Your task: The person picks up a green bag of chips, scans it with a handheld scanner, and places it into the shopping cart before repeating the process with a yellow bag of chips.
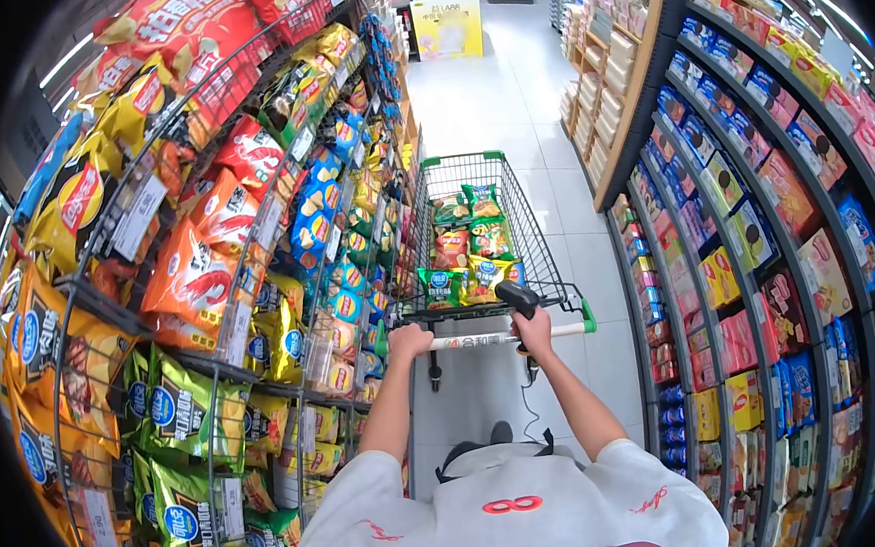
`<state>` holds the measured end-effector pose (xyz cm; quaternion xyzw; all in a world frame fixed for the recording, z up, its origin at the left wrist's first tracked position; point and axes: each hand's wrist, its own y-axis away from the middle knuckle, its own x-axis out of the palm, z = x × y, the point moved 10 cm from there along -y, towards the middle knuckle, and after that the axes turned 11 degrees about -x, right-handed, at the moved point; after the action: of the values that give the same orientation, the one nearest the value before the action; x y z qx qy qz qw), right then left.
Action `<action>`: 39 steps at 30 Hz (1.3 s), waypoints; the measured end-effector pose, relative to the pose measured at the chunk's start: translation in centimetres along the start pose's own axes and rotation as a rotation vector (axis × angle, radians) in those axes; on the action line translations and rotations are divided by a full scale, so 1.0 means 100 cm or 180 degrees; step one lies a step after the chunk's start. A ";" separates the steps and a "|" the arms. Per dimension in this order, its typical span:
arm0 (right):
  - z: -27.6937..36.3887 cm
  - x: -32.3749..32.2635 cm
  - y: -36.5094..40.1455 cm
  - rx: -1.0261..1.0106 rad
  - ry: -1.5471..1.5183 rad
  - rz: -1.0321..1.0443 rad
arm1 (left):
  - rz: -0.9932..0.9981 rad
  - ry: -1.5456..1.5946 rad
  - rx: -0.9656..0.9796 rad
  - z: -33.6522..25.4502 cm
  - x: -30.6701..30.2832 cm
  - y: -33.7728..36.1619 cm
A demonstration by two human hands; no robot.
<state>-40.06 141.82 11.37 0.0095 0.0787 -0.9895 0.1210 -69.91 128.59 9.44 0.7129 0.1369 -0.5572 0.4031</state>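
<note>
My left hand [410, 342] is wrapped round the left end of the white handle [477, 341] of a shopping cart [539, 229]. Toward the handle's right end, my right hand [533, 334] is closed on a black handheld barcode scanner [515, 296], its head tilted over the cart's near edge. A thin dark cord [526, 400] hangs below that hand. In the wire basket lie several snack bags, among them a yellow bag [490, 276], a green bag [442, 287] and a red bag [450, 248].
Wire racks of chip bags [197, 273] rise close along the left. Shelves of boxed and packaged biscuits [745, 225] line the right side. Pale floor tiles [538, 107] run ahead to a yellow display box [447, 29]. A wood-edged shelf end [637, 91] stands at right.
</note>
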 end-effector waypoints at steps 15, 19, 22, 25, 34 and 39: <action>-0.018 0.004 -0.140 0.0057 0.0082 0.0026 | -0.0348 0.0357 -0.0213 -0.066 -0.054 -0.089; -0.023 0.013 -0.176 0.0018 0.0132 0.0069 | -0.0317 0.0337 -0.0237 -0.079 -0.071 -0.113; -0.024 0.022 -0.201 0.0042 0.0200 0.0042 | -0.0314 0.0356 -0.0239 -0.088 -0.088 -0.136; -0.030 0.034 -0.226 0.0088 0.0180 0.0024 | -0.0364 0.0384 -0.0268 -0.091 -0.102 -0.165; -0.037 0.072 -0.300 0.0114 0.0005 0.0023 | -0.0618 0.0594 -0.0108 -0.103 -0.147 -0.247; -0.051 0.090 -0.342 0.0034 -0.0036 0.0159 | -0.0903 0.0773 0.0019 -0.114 -0.173 -0.293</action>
<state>-57.02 173.29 11.23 0.0065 0.0725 -0.9866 0.1462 -86.93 159.95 13.35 0.7497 0.2821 -0.5187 0.2989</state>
